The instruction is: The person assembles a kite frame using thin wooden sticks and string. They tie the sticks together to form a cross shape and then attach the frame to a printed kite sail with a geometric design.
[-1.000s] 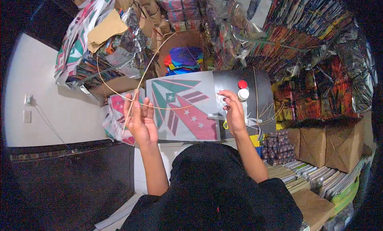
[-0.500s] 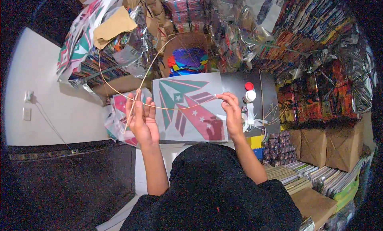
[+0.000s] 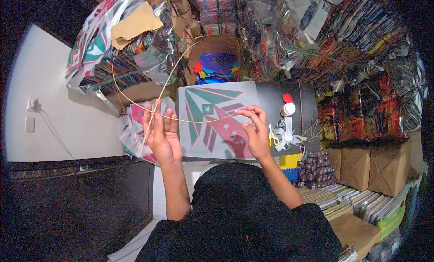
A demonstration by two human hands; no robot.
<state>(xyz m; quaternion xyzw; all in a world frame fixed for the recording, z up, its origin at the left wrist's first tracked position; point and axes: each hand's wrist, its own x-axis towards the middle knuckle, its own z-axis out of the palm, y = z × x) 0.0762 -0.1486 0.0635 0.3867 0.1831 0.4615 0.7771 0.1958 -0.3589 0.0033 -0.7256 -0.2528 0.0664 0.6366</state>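
Two thin sticks, one fairly straight [image 3: 170,75] and one bowed [image 3: 194,122], cross each other at my left hand [image 3: 165,137]. That hand is palm up and pinches the crossing between its fingers. My right hand [image 3: 257,135] has its thumb and forefinger closed on the right end of the bowed stick, where a small white tip shows. The bowed stick's other end curves up and away to the left. Below both hands lies a pale sheet [image 3: 194,142] printed with green and red shapes and white stars, on a dark table [image 3: 271,92].
On the table's right stand a white jar [image 3: 287,109] and a red lid [image 3: 287,98], near yellow scissors [image 3: 274,140] and white strips [image 3: 285,132]. Another printed sheet [image 3: 135,126] lies left. Wrapped stacks [image 3: 352,27] and brown boxes [image 3: 389,169] crowd round; a white wall [image 3: 49,99] bounds the left.
My right hand has moved slightly inward and nearer me with the stick's end. The left hand keeps its hold. The view has shifted a little, and the yellow scissors now show.
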